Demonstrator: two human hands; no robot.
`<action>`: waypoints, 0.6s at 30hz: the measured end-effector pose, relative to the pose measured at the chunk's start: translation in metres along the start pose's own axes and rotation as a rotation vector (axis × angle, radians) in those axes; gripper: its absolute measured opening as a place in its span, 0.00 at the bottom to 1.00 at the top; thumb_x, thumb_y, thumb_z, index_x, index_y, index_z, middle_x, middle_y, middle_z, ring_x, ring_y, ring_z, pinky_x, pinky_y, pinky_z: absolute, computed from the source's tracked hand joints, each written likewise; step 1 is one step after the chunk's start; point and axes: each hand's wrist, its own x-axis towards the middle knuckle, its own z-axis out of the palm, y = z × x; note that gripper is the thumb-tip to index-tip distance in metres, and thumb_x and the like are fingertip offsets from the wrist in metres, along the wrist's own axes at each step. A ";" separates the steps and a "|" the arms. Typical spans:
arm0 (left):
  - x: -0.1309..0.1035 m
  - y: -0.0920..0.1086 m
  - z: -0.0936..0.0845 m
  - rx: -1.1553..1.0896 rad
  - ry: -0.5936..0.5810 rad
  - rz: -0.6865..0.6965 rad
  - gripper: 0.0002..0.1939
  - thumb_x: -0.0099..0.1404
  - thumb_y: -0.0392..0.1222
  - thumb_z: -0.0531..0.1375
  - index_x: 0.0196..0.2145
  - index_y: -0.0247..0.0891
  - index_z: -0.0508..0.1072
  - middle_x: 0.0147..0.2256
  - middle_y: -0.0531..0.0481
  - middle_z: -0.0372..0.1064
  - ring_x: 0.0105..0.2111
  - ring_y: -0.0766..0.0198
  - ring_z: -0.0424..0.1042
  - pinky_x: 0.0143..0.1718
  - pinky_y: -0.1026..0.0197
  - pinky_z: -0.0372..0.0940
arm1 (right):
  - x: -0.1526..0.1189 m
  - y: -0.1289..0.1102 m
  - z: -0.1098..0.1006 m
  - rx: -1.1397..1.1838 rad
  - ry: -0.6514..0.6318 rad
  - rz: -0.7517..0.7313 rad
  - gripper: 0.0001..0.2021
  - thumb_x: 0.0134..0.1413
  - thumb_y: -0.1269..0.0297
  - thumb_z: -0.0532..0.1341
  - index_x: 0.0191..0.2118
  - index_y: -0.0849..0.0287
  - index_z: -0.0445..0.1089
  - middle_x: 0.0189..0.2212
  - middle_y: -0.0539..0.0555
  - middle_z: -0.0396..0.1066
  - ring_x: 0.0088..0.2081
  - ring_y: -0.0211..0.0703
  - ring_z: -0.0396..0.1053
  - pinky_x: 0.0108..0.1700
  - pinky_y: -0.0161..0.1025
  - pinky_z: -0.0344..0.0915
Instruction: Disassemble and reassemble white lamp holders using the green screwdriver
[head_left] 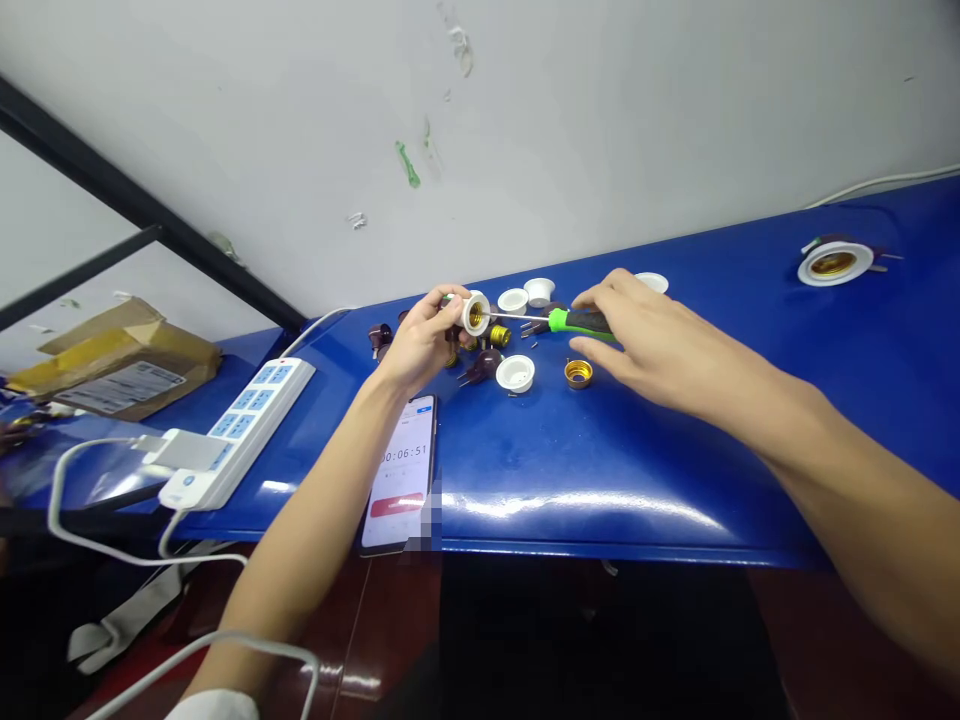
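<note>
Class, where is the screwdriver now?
In the head view, the screwdriver is right of centre, in the right hand, its tip at the left hand's white socket.

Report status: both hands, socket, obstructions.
Left grip holding white socket. Right grip on screwdriver, tip at socket's opening. Loose parts close by, nothing seen blocking screwdriver.

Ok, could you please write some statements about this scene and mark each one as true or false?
1. The right grip holds a screwdriver with a green and black handle. True.
2. The left grip holds a cardboard box. False: it holds a white-rimmed socket.
3. A phone with a lit screen lies on the blue table. True.
4. The power strip lies to the right of the phone. False: it lies to the left.
5. A gold-coloured ring rests on the table, not held. True.
</note>
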 end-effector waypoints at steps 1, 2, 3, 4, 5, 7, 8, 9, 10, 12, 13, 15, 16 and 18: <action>0.000 0.000 0.000 -0.004 0.002 0.002 0.14 0.61 0.46 0.75 0.35 0.37 0.76 0.29 0.52 0.71 0.26 0.69 0.68 0.27 0.66 0.63 | 0.001 0.000 0.000 -0.007 -0.015 0.003 0.15 0.73 0.62 0.54 0.51 0.61 0.75 0.47 0.63 0.76 0.45 0.55 0.74 0.48 0.49 0.69; 0.000 0.000 -0.001 -0.009 0.003 0.004 0.14 0.61 0.45 0.76 0.35 0.37 0.76 0.29 0.52 0.71 0.26 0.70 0.68 0.27 0.66 0.63 | 0.001 -0.001 0.000 -0.014 -0.030 0.008 0.16 0.73 0.63 0.52 0.51 0.62 0.75 0.46 0.64 0.76 0.45 0.55 0.74 0.49 0.50 0.68; 0.000 0.000 -0.001 -0.013 0.000 0.004 0.14 0.60 0.45 0.76 0.35 0.37 0.76 0.29 0.52 0.72 0.26 0.70 0.68 0.27 0.66 0.63 | 0.002 -0.001 -0.001 -0.017 -0.045 0.015 0.16 0.73 0.65 0.50 0.50 0.62 0.76 0.44 0.63 0.77 0.45 0.55 0.74 0.49 0.50 0.68; 0.000 0.000 -0.001 -0.015 -0.004 0.004 0.15 0.60 0.45 0.76 0.35 0.37 0.76 0.29 0.52 0.72 0.26 0.70 0.67 0.27 0.67 0.63 | 0.003 -0.002 -0.002 -0.015 -0.057 0.022 0.16 0.73 0.66 0.50 0.50 0.61 0.76 0.44 0.63 0.78 0.45 0.55 0.74 0.48 0.50 0.68; 0.000 0.000 -0.001 -0.017 -0.007 0.004 0.15 0.59 0.46 0.76 0.35 0.37 0.77 0.29 0.52 0.72 0.26 0.70 0.67 0.27 0.67 0.63 | 0.003 -0.003 -0.003 -0.008 -0.064 0.029 0.16 0.73 0.65 0.51 0.50 0.60 0.76 0.44 0.62 0.78 0.44 0.55 0.74 0.47 0.49 0.68; 0.000 -0.001 -0.001 -0.015 -0.011 0.004 0.16 0.58 0.46 0.77 0.35 0.38 0.77 0.29 0.52 0.72 0.26 0.70 0.67 0.26 0.67 0.63 | 0.002 -0.004 -0.005 0.011 -0.060 0.029 0.14 0.71 0.63 0.54 0.51 0.58 0.76 0.46 0.61 0.79 0.44 0.54 0.75 0.45 0.47 0.68; 0.000 -0.001 -0.002 -0.014 -0.011 0.005 0.16 0.58 0.46 0.77 0.35 0.38 0.77 0.29 0.52 0.72 0.26 0.70 0.67 0.26 0.67 0.63 | 0.002 -0.004 -0.005 0.016 -0.047 0.020 0.13 0.71 0.62 0.56 0.52 0.58 0.76 0.47 0.60 0.79 0.45 0.54 0.75 0.45 0.47 0.68; 0.001 -0.002 -0.002 -0.014 -0.012 0.007 0.16 0.58 0.47 0.77 0.35 0.38 0.77 0.30 0.52 0.72 0.26 0.70 0.67 0.27 0.66 0.63 | 0.001 -0.004 -0.006 0.016 -0.027 0.010 0.13 0.70 0.62 0.57 0.52 0.58 0.76 0.48 0.60 0.78 0.45 0.54 0.74 0.45 0.47 0.68; 0.001 -0.002 -0.003 -0.016 -0.014 0.010 0.17 0.58 0.47 0.77 0.35 0.37 0.77 0.30 0.51 0.73 0.26 0.70 0.67 0.27 0.66 0.63 | 0.001 -0.004 -0.006 0.010 -0.008 0.001 0.14 0.70 0.60 0.57 0.53 0.58 0.76 0.48 0.61 0.78 0.46 0.55 0.74 0.46 0.47 0.68; 0.001 -0.003 -0.004 -0.022 -0.024 0.021 0.18 0.56 0.48 0.78 0.35 0.37 0.76 0.31 0.51 0.74 0.26 0.70 0.68 0.27 0.66 0.63 | 0.001 -0.003 -0.005 -0.010 0.005 -0.010 0.16 0.72 0.59 0.55 0.53 0.60 0.76 0.47 0.63 0.78 0.47 0.56 0.73 0.48 0.48 0.68; 0.001 -0.003 -0.004 -0.025 -0.028 0.025 0.19 0.56 0.48 0.78 0.36 0.37 0.76 0.31 0.50 0.74 0.27 0.69 0.68 0.27 0.66 0.64 | 0.001 -0.003 -0.005 -0.019 -0.003 -0.009 0.17 0.74 0.59 0.53 0.52 0.61 0.76 0.45 0.63 0.77 0.47 0.56 0.73 0.48 0.49 0.67; 0.001 -0.003 -0.004 -0.028 -0.036 0.021 0.20 0.55 0.48 0.79 0.36 0.36 0.76 0.31 0.51 0.74 0.27 0.69 0.68 0.27 0.66 0.64 | 0.002 -0.002 -0.005 -0.018 -0.026 0.002 0.19 0.76 0.61 0.49 0.51 0.61 0.76 0.43 0.62 0.77 0.45 0.56 0.73 0.48 0.49 0.67; 0.001 -0.003 -0.004 -0.026 -0.039 0.014 0.20 0.55 0.48 0.78 0.37 0.36 0.76 0.31 0.51 0.74 0.27 0.69 0.68 0.27 0.66 0.63 | 0.002 -0.002 -0.005 -0.007 -0.031 0.008 0.18 0.75 0.62 0.50 0.51 0.61 0.76 0.43 0.62 0.77 0.45 0.55 0.74 0.47 0.48 0.67; 0.000 -0.002 -0.002 -0.019 -0.040 0.002 0.19 0.56 0.47 0.78 0.37 0.37 0.76 0.30 0.52 0.73 0.26 0.70 0.68 0.27 0.67 0.63 | 0.002 -0.001 -0.005 0.022 -0.018 0.015 0.14 0.73 0.62 0.55 0.52 0.59 0.75 0.46 0.60 0.77 0.44 0.53 0.74 0.45 0.46 0.67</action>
